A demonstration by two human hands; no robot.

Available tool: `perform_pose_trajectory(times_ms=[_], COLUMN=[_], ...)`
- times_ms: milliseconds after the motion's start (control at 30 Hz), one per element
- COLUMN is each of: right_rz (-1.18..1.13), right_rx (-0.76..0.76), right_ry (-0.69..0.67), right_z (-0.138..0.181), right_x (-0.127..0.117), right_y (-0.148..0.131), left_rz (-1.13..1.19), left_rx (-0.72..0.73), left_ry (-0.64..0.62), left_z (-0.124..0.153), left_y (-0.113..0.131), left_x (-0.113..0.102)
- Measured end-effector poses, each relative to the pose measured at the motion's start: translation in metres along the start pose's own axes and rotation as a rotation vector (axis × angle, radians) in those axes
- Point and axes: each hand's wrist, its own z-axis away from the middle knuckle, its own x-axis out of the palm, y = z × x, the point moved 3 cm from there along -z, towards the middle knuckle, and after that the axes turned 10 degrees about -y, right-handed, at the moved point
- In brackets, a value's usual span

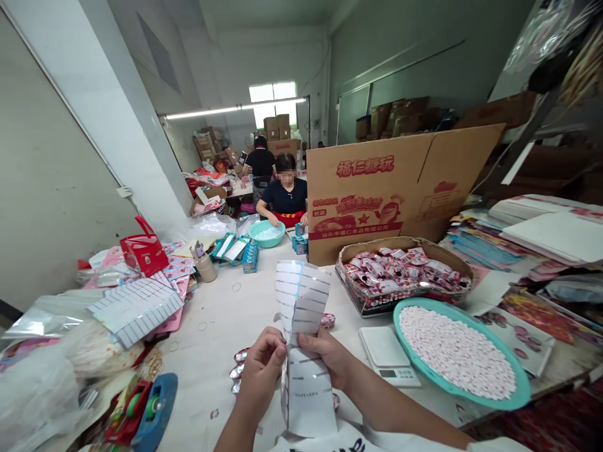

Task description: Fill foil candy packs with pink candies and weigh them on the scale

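Observation:
A folded white sheet with rows of short dark stripes [308, 301] stands upright before my chest, creased down its middle. My left hand [262, 367] pinches its left edge near the crease, thumb against the fingers. On the other side, my right hand [328, 356] grips it with the thumb across the front; part of the fingers is hidden behind the sheet. Below the hands the sheet hangs down to my shirt. Several small shiny red-and-silver packets [238, 370] lie on the white table [207, 351] beside my left hand. Another pink packet [328, 321] shows just behind the sheet.
At right are a digital scale [384, 347], a teal basin of white tablets [527, 389] and a carton of pink packets [351, 301], before a large cardboard panel [367, 194]. Tape dispensers [155, 411], striped sheets [141, 307] and plastic fill the left. A co-worker [285, 191] sits opposite.

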Motion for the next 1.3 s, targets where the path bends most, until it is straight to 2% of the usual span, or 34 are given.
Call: perform_pose_trajectory(times_ms=[267,400,500,633,767,867,967,1100,1300], right_rz=[-0.016,-0.01,-0.028,-0.095,-0.12,-0.085,-0.038,0.044,0.092], right_rx=[0.041,0.063,0.058,0.027,0.003,0.031,0.082,0.169,0.272], right_ry=[0.0,0.025,0.078,0.233,0.452,0.568,0.611,0.575,0.277], right_z=[0.002,0.004,0.005,0.006,0.007,0.009,0.009,-0.001,-0.058], right_x=[-0.001,-0.002,-0.006,-0.026,-0.065,-0.1,-0.126,-0.136,-0.103], right_y=[0.004,0.006,0.006,0.004,0.009,0.026,0.052,0.08,0.098], left_rz=[-0.128,-0.162,-0.098,0.061,0.178,0.148,0.129,0.234,0.403], left_rx=[0.056,0.035,-0.036,-0.173,-0.213,-0.248,-0.313,-0.349,-0.364], left_ry=[0.069,0.086,0.162,0.357,0.553,0.655,0.726,0.76,0.685], left_z=[0.009,0.011,0.012,0.021,0.043,0.062,0.079,0.091,0.098], left_y=[0.008,0.01,0.004,-0.011,-0.017,-0.017,-0.022,-0.033,-0.039], left_x=[0.002,0.001,-0.007,-0.034,-0.074,-0.103,-0.121,-0.119,-0.091])
